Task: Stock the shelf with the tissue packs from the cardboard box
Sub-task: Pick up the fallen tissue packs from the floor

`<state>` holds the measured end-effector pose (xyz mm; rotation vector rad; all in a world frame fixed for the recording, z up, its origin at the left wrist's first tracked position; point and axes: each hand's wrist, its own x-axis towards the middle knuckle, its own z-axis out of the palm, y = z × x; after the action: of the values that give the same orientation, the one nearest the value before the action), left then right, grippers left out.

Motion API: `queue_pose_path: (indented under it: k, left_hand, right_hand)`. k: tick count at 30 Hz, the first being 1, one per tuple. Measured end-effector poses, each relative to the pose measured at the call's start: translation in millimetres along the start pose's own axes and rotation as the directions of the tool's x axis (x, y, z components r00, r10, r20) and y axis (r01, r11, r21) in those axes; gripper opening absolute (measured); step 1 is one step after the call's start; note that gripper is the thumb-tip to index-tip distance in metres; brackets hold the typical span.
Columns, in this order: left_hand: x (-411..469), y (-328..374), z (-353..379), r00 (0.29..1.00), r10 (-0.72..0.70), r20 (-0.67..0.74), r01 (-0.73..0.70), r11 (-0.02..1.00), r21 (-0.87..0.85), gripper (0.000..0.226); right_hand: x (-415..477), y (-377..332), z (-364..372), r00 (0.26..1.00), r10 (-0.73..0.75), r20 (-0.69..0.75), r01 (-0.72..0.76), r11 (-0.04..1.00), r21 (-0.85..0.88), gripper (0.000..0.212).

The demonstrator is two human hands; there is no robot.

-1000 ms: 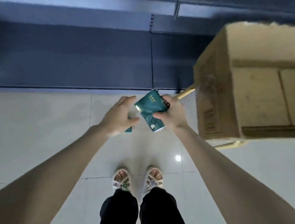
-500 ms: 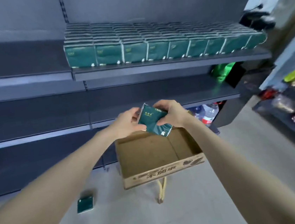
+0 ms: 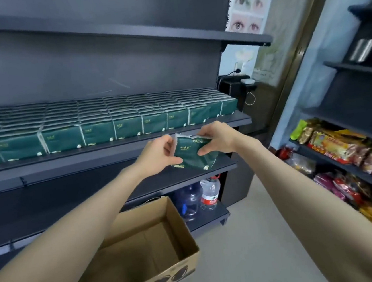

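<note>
Both hands hold dark green tissue packs (image 3: 191,155) in front of the shelf. My left hand (image 3: 158,154) pinches their left edge and my right hand (image 3: 217,140) grips the right side. At least two packs are stacked in the grip. The dark shelf (image 3: 111,149) just beyond carries rows of several identical green tissue packs (image 3: 99,125), filling it from left to right. The cardboard box (image 3: 162,266) stands open below my arms, and its visible inside holds nothing.
A lower dark shelf (image 3: 48,200) runs beneath the stocked one. Large water bottles (image 3: 198,198) stand on the bottom shelf to the right of the box. Another rack with colourful snack bags (image 3: 344,153) lines the right side. Grey floor (image 3: 249,238) lies between.
My view has risen from the floor and my feet to the shelves. Both hands have lifted the packs up to the level of the stocked shelf's front edge.
</note>
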<state>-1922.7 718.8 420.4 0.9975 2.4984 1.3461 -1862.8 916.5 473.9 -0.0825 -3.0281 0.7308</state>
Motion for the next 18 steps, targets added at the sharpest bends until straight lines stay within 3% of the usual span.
queue_pose_path:
  k: [6, 9, 12, 18]
  left_hand:
    - [123, 11, 51, 0.999, 0.042, 0.028, -0.042, 0.999, 0.018, 0.045]
    - [184, 9, 70, 0.999, 0.010, 0.047, -0.014, 0.995, 0.095, 0.062]
    - [238, 7, 83, 0.998, -0.006, 0.059, -0.007, 0.975, 0.221, 0.078]
    - [320, 6, 108, 0.998, -0.046, 0.041, 0.015, 0.834, 0.552, 0.081]
  right_hand:
    - [69, 96, -47, 0.995, 0.003, -0.096, -0.013, 0.994, -0.111, 0.038]
    - [111, 141, -69, 0.995, 0.065, -0.081, -0.076, 0.988, -0.138, 0.045]
    - [149, 183, -90, 0.989, 0.108, -0.106, -0.124, 0.980, -0.158, 0.051]
    - [219, 252, -115, 0.983, 0.139, -0.121, -0.159, 0.972, -0.175, 0.058]
